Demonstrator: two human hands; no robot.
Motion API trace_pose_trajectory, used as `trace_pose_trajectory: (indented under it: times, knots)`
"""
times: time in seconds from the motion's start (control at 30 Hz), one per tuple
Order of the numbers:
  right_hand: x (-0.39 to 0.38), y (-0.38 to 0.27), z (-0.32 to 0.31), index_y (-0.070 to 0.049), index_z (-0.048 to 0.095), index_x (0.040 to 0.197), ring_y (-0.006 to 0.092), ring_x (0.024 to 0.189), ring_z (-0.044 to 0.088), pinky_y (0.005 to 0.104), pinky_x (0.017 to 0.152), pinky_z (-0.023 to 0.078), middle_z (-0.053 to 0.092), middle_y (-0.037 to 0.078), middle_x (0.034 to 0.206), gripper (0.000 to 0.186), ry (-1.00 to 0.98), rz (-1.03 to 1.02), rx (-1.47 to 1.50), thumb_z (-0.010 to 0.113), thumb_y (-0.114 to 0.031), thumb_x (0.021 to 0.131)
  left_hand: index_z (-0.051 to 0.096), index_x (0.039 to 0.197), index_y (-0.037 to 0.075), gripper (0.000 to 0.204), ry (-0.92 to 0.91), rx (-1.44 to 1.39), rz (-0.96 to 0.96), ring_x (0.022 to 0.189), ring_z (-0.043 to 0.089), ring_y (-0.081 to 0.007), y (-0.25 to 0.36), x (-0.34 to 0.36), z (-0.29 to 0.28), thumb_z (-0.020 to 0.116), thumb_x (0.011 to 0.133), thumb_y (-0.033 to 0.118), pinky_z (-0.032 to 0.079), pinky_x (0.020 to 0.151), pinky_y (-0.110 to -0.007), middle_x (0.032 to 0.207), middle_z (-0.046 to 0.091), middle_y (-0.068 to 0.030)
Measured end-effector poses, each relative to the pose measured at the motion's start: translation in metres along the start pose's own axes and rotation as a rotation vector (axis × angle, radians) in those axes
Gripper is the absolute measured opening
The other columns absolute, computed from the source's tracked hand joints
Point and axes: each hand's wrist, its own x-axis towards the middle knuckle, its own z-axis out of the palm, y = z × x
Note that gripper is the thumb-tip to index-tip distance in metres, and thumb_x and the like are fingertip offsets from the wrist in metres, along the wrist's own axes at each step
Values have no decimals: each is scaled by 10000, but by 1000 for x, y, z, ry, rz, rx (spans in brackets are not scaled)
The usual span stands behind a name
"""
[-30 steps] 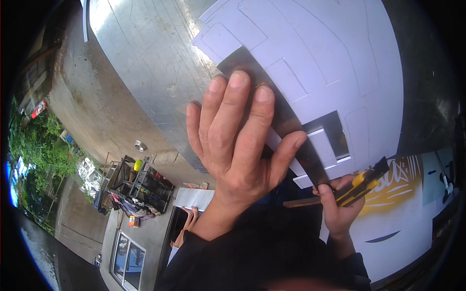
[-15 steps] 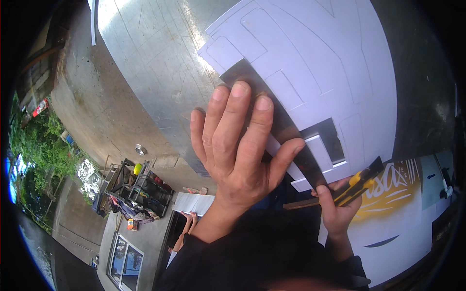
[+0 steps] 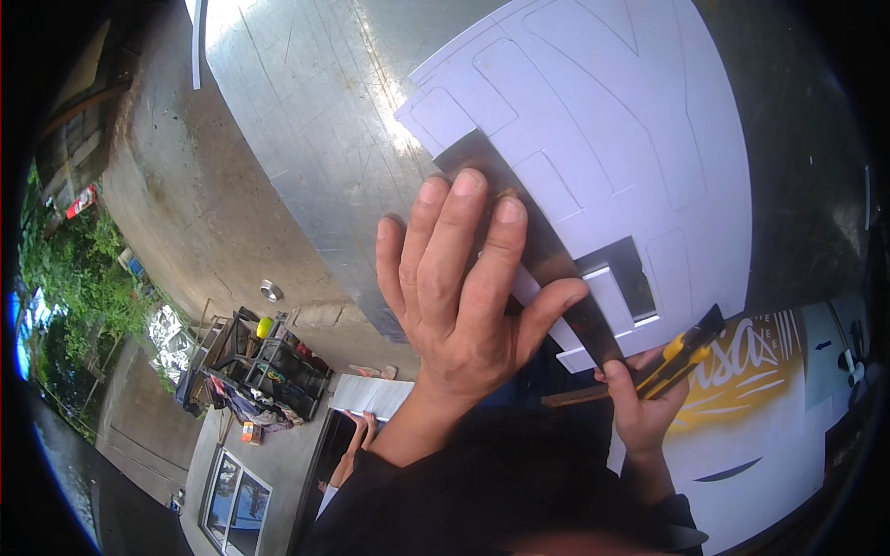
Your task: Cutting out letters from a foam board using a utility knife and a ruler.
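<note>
A white sheet (image 3: 593,120) with thin drawn outlines and a cut-out opening lies on a scratched metal table (image 3: 297,139). Across its near left part runs a dark, flat metal straightedge (image 3: 553,261). My left hand (image 3: 464,292) rests on this bar with its fingers spread and the thumb apart, palm down. At the bar's near end, my right hand (image 3: 640,417) is closed around a yellow and black utility knife (image 3: 675,360), its thumb against the end of the bar. Whether the blade is out cannot be made out.
To the right is a white panel with a yellow print (image 3: 742,389). A brown strip (image 3: 573,398) shows by my right hand. Over at the left stand a cluttered rack (image 3: 264,371) and a window (image 3: 239,500). Another person's arms (image 3: 357,440) reach onto a pale board (image 3: 371,394).
The view has shifted slightly, so the sheet and table sit a little differently in the picture. Both hands keep their hold, and the knife's angle looks nearly the same.
</note>
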Motion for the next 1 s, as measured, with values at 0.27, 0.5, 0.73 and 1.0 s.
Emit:
trace_pose_trajectory:
  times: [0.27,0.5,0.73,1.0]
  knots:
    - [1,-4,3,-24,553,942,102,735,662,243,695,515,668,48,821,257,33,29,29,792,23,861,553,1429,43,759,17,-1,-6,1431,465,-388,-1,-2,1,746,905,557,304,1187,-540,1522,508,-222]
    - [2,-7,3,-23,575,929,99,738,656,242,695,512,670,38,821,222,31,28,50,779,41,867,556,1425,35,757,10,-4,-1,1433,461,-388,0,-2,1,742,908,555,303,1188,-539,1519,513,-225]
    - [2,-8,5,-16,586,933,98,738,656,239,694,512,673,36,823,203,27,49,57,771,43,872,558,1429,30,768,10,4,3,1428,464,-389,-2,-2,0,740,905,562,304,1185,-539,1515,518,-227]
    - [0,-4,3,-22,586,930,86,713,651,232,668,502,676,32,811,229,45,41,44,795,38,857,562,1425,23,723,-18,-12,-2,1424,461,-397,0,-1,1,751,926,511,327,1172,-547,1514,507,-226]
